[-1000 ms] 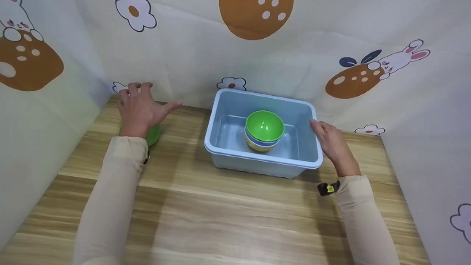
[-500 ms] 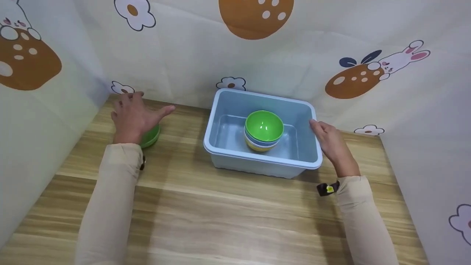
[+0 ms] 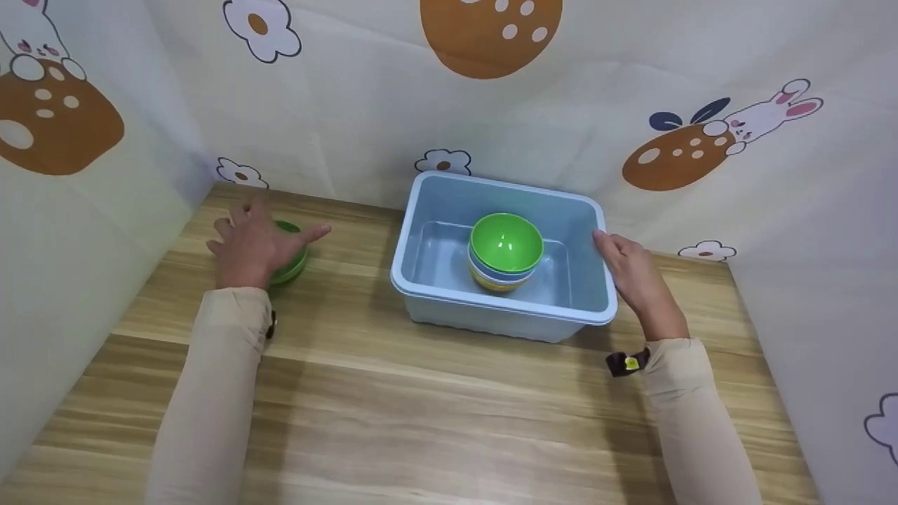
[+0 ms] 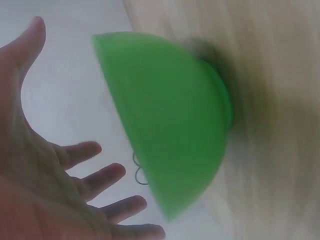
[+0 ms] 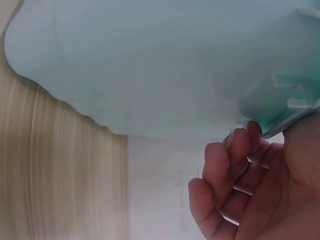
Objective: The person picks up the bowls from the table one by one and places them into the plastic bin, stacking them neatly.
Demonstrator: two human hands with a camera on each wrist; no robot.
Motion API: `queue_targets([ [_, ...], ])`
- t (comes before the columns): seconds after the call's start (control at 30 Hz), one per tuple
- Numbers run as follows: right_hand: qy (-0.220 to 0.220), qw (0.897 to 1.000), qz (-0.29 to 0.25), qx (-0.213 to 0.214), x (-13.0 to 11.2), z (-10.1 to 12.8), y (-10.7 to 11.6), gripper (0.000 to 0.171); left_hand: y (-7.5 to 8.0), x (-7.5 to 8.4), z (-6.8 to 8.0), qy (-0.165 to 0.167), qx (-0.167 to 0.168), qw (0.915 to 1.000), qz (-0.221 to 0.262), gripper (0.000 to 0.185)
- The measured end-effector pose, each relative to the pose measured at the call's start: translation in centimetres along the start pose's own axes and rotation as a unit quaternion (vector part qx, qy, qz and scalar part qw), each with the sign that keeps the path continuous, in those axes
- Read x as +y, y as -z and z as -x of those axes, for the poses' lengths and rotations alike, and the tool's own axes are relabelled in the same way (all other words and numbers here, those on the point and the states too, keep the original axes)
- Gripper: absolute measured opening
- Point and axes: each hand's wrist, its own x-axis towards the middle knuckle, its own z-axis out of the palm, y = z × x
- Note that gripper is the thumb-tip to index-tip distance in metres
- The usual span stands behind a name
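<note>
My left hand (image 3: 254, 247) hovers over a green bowl (image 3: 289, 265) at the back left of the table, thumb spread wide from the fingers. In the left wrist view the bowl (image 4: 165, 115) stands upright on the wood, its rim facing the palm (image 4: 35, 190). My right hand (image 3: 635, 277) grips the right rim of a light blue plastic bin (image 3: 505, 317), with the thumb on top. Its curled fingers (image 5: 217, 160) show under the rim in the right wrist view. Inside the bin is a stack of nested bowls, a green bowl (image 3: 506, 242) on top, with blue, white and yellow below.
The wooden table (image 3: 393, 414) is enclosed by a pale cloth backdrop (image 3: 337, 105) printed with rabbits and flowers. The bin stands close to the back cloth. Bare wood shows between the left bowl and the bin.
My left hand has come back toward me and lowered over the green bowl, uncovering more of it. The right hand and the bin stay where they were.
</note>
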Motion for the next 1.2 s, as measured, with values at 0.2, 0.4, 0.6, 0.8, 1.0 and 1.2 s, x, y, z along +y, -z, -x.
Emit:
queue_targets([
  [0.2,-0.011,1.000,0.001,-0.007,-0.1,-0.2,-0.1,0.081,-0.5,-0.8,0.0,0.015,-0.017,0.9997,-0.009,0.147],
  [0.4,-0.020,1.000,-0.001,-0.012,0.0,-0.1,0.0,0.084,-0.9,-1.1,0.1,0.021,-0.023,0.9994,-0.014,0.146],
  [0.6,-0.012,1.000,0.013,0.003,0.1,0.1,0.0,0.080,-1.4,-1.1,0.4,0.019,-0.023,0.9994,-0.018,0.142],
  [0.8,-0.020,1.000,0.011,0.001,0.0,0.2,0.1,0.082,-1.6,-1.1,0.4,0.020,-0.018,0.9996,0.000,0.135],
  [1.0,-0.033,0.999,0.003,-0.009,-0.1,0.1,0.1,0.085,-1.8,-1.2,0.4,0.022,-0.009,0.9996,0.013,0.134],
  [1.2,-0.030,1.000,0.000,-0.011,-0.1,0.1,0.0,0.085,-1.8,-1.1,0.4,0.023,0.002,0.9996,0.019,0.126],
])
